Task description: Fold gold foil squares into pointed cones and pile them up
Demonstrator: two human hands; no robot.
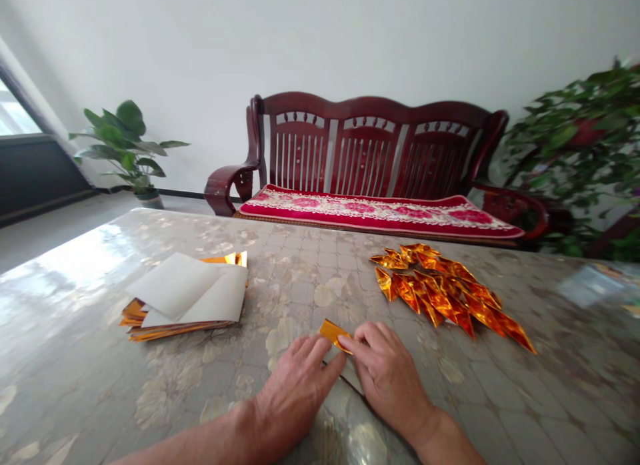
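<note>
A sheet of gold foil paper (332, 331) lies on the table between my hands, its far end folded over so the gold side shows and a pale grey side shows nearer me. My left hand (299, 385) presses on its left part with the fingers curled together. My right hand (387, 371) grips the right edge, its thumb and index finger at the gold fold. Part of the sheet is hidden under both hands. To the right lie several folded gold paper ingots (440, 291) in rows. On the left sits a stack of foil sheets (200, 291), mostly pale side up.
The table (280, 278) has a patterned, glossy cover. Beyond it stands a dark red wooden bench (370, 111) with a red floral cushion (375, 210). A clear plastic bag (595, 285) lies at the right. Potted plants (125, 145) flank the bench.
</note>
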